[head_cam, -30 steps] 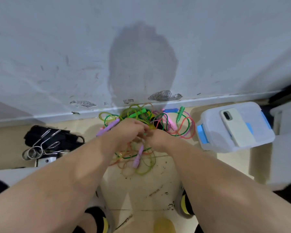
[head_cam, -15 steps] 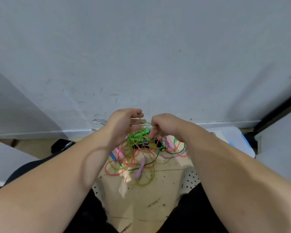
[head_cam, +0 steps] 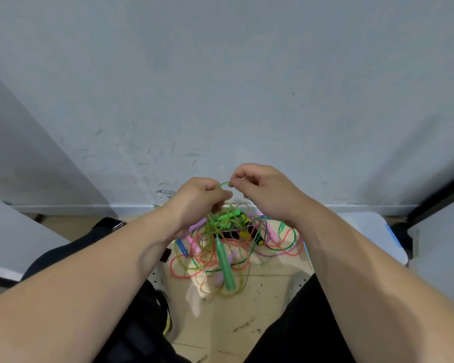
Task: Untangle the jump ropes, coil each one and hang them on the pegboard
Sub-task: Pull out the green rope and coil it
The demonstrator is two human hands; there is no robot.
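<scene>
Two bare hands are held up in front of the grey wall (head_cam: 220, 95). The left hand (head_cam: 198, 199) and the right hand (head_cam: 264, 188) are close together, nearly touching. A thin green rope (head_cam: 223, 183) makes a little arch between them. The grip of the right hand pinches one end of the arch with thumb and first finger. The grip of the left hand is curled round the other end. Thin yellow-green strings (head_cam: 212, 222) fall down from that hand into the pile.

A long green handle (head_cam: 227, 268) hangs among those strings and points down.

The tangle of jump ropes (head_cam: 281, 247) lies on the floor (head_cam: 233, 326), close to the far edge where the floor meets the wall, between the person's legs. It has orange, green, yellow and purple ropes all mixed up. A blue handle (head_cam: 181, 247) and a pink handle (head_cam: 195, 247) stick out on its left side. A black handle with yellow ends (head_cam: 257, 237) lies near the middle.

A white box (head_cam: 370, 231) stands on the floor to the right of the pile. A black bag (head_cam: 104, 229) lies to the left.
</scene>
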